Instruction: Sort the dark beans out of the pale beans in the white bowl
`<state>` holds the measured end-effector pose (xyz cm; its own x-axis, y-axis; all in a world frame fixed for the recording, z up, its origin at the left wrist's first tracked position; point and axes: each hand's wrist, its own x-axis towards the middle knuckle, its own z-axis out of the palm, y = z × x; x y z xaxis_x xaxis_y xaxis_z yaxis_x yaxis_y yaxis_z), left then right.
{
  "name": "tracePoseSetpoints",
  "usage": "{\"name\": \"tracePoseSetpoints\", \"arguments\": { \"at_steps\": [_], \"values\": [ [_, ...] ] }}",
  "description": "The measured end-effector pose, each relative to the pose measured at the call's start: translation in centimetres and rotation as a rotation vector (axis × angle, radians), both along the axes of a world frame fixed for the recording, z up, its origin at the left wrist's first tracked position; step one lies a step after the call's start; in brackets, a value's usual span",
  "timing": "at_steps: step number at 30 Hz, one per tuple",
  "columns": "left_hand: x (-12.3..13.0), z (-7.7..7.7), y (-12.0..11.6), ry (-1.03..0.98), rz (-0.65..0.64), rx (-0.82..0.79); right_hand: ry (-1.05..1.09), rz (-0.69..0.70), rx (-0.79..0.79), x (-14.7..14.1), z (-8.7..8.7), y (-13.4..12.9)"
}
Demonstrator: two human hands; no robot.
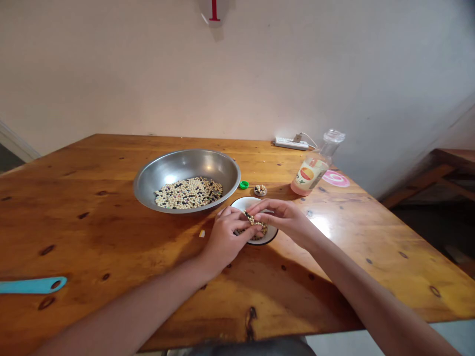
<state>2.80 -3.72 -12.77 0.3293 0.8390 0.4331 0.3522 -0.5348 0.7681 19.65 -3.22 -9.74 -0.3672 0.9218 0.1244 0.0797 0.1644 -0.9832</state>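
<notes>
Across your honey-brown wooden tabletop (334,282), your curled left hand (224,242) and pinching right hand (284,220) grip a clump of cream and dark beans (253,221) above a small round white dish (247,202), where loosened fingers could spill beans onto the wood beside the wide steel bowl (185,162).

Warm light, glare on tabletop (319,225), warped edges

You're seeing a red upright stroke, possibly a letter I, on the white wall sign (214,11), while the bottle label (309,174) is showing print too small to read.
</notes>
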Motion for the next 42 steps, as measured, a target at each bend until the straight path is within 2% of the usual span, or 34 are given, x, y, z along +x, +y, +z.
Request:
{"name": "tracePoseSetpoints", "arguments": {
  "at_steps": [5,13,17,19,21,23,25,30,37,42],
  "values": [
    [0.1,0.0,0.3,0.034,-0.02,0.011,-0.036,-0.014,0.011,-0.2,0.1,-0.3],
    [0.1,0.2,0.2,0.054,0.007,0.005,-0.09,-0.088,0.225,0.4,0.1,0.0],
    [0.1,0.1,0.2,0.028,0.004,0.011,-0.114,-0.102,0.265,0.7,-0.3,0.4],
    [0.1,0.1,0.3,0.019,0.0,0.008,-0.092,-0.19,0.283,1.3,-0.7,1.1],
    [0.1,0.1,0.3,0.008,-0.008,0.012,-0.15,-0.336,0.375,2.4,-1.3,2.2],
    [0.1,0.0,0.3,-0.007,-0.017,0.031,-0.319,-0.454,0.53,3.8,-2.1,3.5],
    [0.2,0.0,0.3,-0.021,-0.013,0.05,-0.501,-0.491,0.661,4.9,-3.0,4.9],
    [0.2,-0.2,0.3,-0.04,-0.007,0.068,-0.736,-0.474,0.741,5.4,-4.8,6.7],
    [0.4,-0.1,0.4,-0.037,-0.006,0.072,-0.872,-0.386,0.78,4.2,-4.9,7.2],
    [0.3,-0.1,0.4,-0.044,-0.016,0.066,-0.894,-0.378,0.792,4.4,-5.5,7.9]
  ]
}}
